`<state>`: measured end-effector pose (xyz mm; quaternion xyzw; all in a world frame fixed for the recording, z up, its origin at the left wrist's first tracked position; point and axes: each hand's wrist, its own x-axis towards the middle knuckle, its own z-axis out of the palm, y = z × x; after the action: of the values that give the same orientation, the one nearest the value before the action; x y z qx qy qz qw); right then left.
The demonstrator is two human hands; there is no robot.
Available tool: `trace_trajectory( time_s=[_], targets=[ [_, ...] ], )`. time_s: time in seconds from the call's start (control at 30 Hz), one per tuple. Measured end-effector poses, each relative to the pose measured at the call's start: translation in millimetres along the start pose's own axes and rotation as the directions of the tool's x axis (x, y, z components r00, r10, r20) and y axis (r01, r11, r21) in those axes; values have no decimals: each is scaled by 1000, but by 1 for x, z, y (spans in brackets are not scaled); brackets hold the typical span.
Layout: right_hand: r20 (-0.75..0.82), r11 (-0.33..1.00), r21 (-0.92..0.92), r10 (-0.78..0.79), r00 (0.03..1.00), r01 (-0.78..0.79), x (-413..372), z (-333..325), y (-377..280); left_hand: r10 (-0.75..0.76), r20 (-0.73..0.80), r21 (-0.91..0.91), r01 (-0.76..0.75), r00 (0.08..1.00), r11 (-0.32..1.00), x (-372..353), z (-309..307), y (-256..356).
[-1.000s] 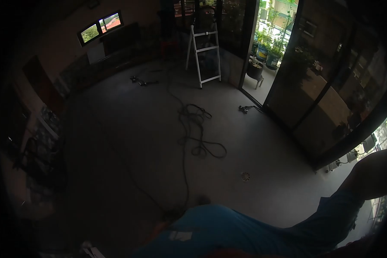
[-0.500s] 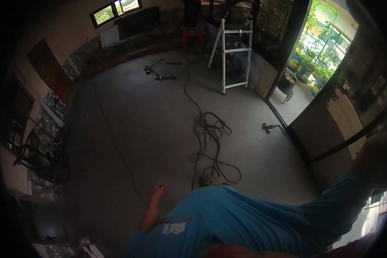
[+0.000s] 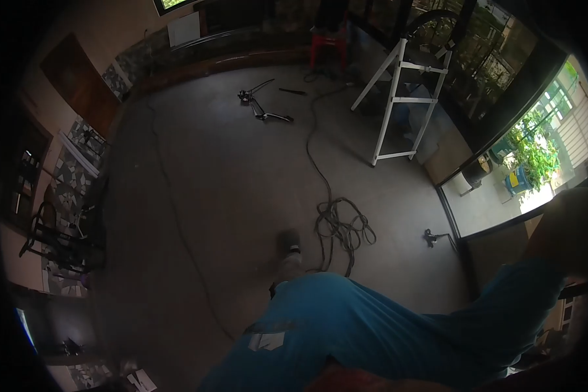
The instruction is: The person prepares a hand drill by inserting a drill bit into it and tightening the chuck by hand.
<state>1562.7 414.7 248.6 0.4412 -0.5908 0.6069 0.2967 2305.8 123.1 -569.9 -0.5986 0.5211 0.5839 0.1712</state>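
Neither of my hands shows in this view. My right arm, raised at the right edge, comes out of a blue shirt sleeve, and its hand is out of frame. The blue shirt fills the bottom and hides my left arm. Ahead of the shirt, one foot stands on the grey floor, blurred. Close to its right lies a tangled dark cable, its tail running up toward the far wall.
A white stepladder stands near the glass wall at right. Dark metal parts lie on the far floor, another small metal piece by the open doorway. A red stool is at the back. A thin line crosses the left floor.
My left hand has dropped out of view. One foot has come forward, and the view has shifted, so the ladder and cable sit further right.
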Motion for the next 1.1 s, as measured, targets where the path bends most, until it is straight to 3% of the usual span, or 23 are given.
trace_trajectory(
  time_s=[0.1, 0.2, 0.23, 0.33, 0.4, 0.47, 0.5, 0.6, 0.63, 0.67, 0.73, 0.83, 0.97, 1.03, 1.1],
  targets=[
    [17, 999, -24, -21, 1000, 22, 41, 49, 54, 85, 17, 42, -85, 996, 995, 93, -32, 130],
    [-7, 1000, -22, 4, 1000, -4, 71, 94, 111, 312, 74, 37, -316, 947, 948, 233, -79, 286],
    [-10, 1000, -21, 17, 1000, -17, 82, 107, 133, 194, -147, 238, -156, 970, 959, 258, -65, 358],
    [-24, 998, -30, 55, 998, -56, 110, 136, 195, 393, -155, 408, -304, 906, 861, 266, -70, 578],
    [-34, 998, -12, 65, 997, -65, 126, 151, 239, 437, 28, 441, -403, 899, 802, 246, -62, 724],
    [-21, 998, -10, 57, 998, -57, 148, 170, 284, 510, 103, 496, -489, 854, 718, 229, -41, 859],
    [-9, 999, -6, 49, 999, -49, 157, 180, 308, 640, 99, 497, -595, 762, 631, 254, -32, 915],
    [6, 998, 24, 58, 998, -58, 181, 206, 390, 773, 221, 300, -796, 594, 526, 204, 3, 1075],
    [3, 997, 30, 65, 998, -65, 188, 212, 419, 806, 267, 239, -847, 528, 476, 208, 12, 1116],
    [3, 997, 38, 73, 997, -73, 199, 218, 449, 791, 282, 256, -838, 542, 483, 205, 19, 1147],
    [-2, 995, 46, 94, 996, -94, 219, 226, 505, 820, 397, 219, -910, 413, 352, 191, 36, 1218],
    [8, 991, 56, 123, 992, -123, 255, 239, 590, 801, 451, 236, -918, 393, 317, 190, 43, 1307],
    [36, 985, 72, 151, 988, -154, 303, 256, 694, 835, 417, 106, -932, 359, 348, 192, 39, 1441],
    [48, 982, 86, 163, 985, -167, 322, 268, 750, 880, 381, 1, -952, 283, 306, 208, 37, 1520],
    [54, 978, 96, 180, 982, -185, 337, 280, 806, 901, 346, -72, -949, 264, 306, 205, 47, 1600]
  ],
)
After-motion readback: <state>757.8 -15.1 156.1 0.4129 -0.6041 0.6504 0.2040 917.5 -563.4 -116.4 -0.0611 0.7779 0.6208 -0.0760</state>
